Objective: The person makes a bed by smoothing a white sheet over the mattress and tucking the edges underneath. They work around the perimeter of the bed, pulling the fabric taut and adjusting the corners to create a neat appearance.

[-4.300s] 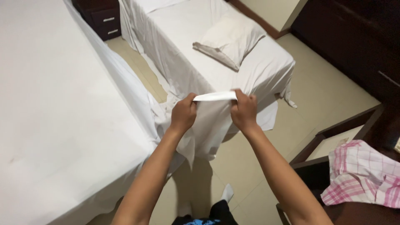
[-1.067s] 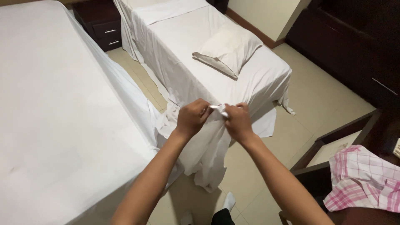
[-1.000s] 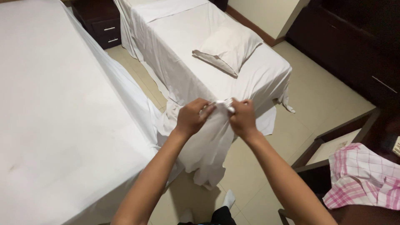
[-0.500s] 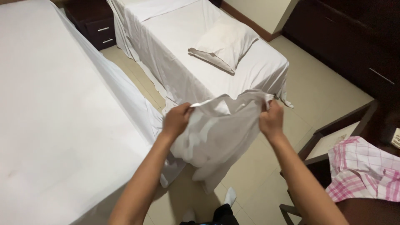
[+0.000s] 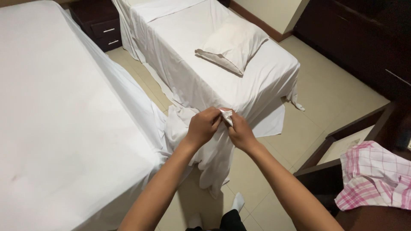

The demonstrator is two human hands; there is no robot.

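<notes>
The left hand (image 5: 204, 126) and the right hand (image 5: 239, 131), close together, both pinch the top edge of the white sheet (image 5: 216, 160), which hangs below them.

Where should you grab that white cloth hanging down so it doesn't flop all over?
Probably by its top edge, where the left hand and right hand pinch the white cloth together. The rest hangs limp toward the floor, so the gathered top is the only firm part. Come from above, a hand at each side of that bunch.
</notes>
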